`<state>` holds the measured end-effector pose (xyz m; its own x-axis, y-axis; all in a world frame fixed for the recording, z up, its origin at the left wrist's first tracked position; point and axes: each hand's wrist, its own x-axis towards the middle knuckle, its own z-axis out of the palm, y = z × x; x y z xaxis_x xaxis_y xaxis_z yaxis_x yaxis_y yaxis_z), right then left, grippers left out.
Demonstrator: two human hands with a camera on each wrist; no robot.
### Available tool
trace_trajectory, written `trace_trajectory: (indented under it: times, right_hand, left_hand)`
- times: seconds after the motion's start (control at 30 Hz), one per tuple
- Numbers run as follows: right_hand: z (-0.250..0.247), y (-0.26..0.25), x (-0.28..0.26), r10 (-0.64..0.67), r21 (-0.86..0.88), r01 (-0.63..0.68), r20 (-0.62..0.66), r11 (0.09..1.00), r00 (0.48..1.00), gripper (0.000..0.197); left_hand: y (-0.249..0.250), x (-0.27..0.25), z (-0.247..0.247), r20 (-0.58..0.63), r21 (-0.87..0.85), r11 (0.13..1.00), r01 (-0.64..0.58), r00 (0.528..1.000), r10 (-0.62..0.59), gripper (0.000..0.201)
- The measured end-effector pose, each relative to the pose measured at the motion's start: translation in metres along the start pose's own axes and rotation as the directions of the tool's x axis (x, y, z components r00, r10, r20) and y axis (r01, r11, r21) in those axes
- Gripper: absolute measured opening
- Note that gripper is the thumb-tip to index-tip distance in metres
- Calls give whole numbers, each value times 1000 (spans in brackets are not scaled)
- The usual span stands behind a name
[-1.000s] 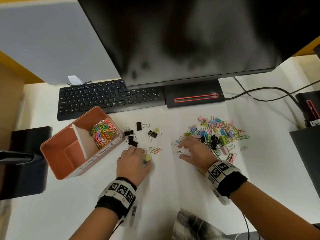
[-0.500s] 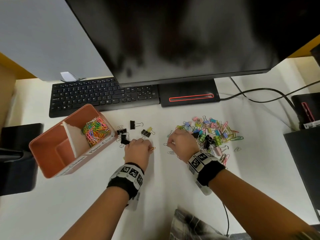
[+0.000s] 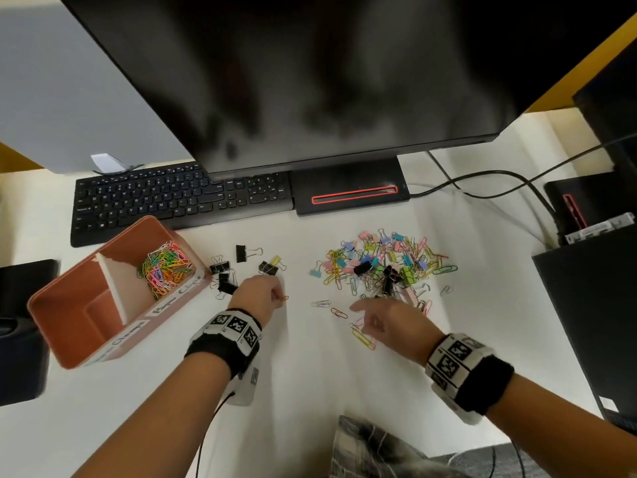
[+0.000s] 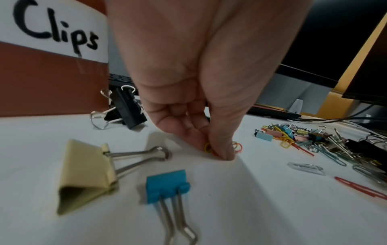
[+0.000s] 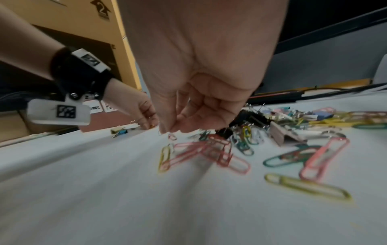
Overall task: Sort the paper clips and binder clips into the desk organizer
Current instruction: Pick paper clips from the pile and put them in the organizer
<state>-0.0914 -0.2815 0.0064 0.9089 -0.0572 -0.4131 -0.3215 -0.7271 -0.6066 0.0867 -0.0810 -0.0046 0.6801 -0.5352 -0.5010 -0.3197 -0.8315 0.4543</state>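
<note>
Head view, white desk.

Item 1: salmon desk organizer, at 9 o'clock of the left hand, tilted on the desk. Its far compartment holds a heap of coloured paper clips; the near compartment shows none. A white label on its side reads "Clips" in the left wrist view.

Item 2: black binder clips, a loose group just beside the organizer's far corner, at 11 o'clock of the left hand.

Item 3: mixed pile of coloured paper clips and binder clips, at 12 o'clock of the right hand.

Item 4: left hand, fingertips down on the desk, thumb and fingers pinching orange and yellow paper clips.

Item 5: yellow binder clip and blue binder clip, lying under the left wrist, apart from each other.

Item 6: right hand, fingers loosely curled over scattered loose paper clips at the pile's near edge; whether it grips any cannot be told.

Item 7: black keyboard and monitor, at 12 o'clock of the organizer.
</note>
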Motion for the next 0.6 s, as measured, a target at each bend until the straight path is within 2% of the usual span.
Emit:
trace_trajectory:
  times: [0.07, 0.17, 0.27, 0.33, 0.43, 0.6]
  right_hand:
    - [10, 3, -8, 20, -36, -18, 47, 999, 999, 40]
    - [19, 11, -17, 53, -62, -48, 90, 997, 995, 48]
    - [26, 12, -17, 76, 11, -77, 75, 997, 994, 56]
    - [31, 9, -7, 56, 67, -57, 15, 996, 998, 57]
    - [30, 3, 15, 10, 52, -7, -61, 999, 998, 53]
    - [28, -10, 40, 3, 26, 0, -113, 1000, 994, 33]
  left_hand:
    - [1, -1, 0, 9, 40, 998, -55, 998, 55, 2]
    - [8, -6, 5, -12, 5, 987, -162, 987, 162, 5]
    - [21, -12, 16, 23, -59, 972, -226, 973, 228, 5]
    - [29, -13, 25, 36, -102, 971, -216, 975, 221, 14]
    - [36, -7, 35, 22, -99, 980, -175, 984, 178, 25]
    - [37, 0, 40, -14, -11, 990, -140, 990, 140, 8]
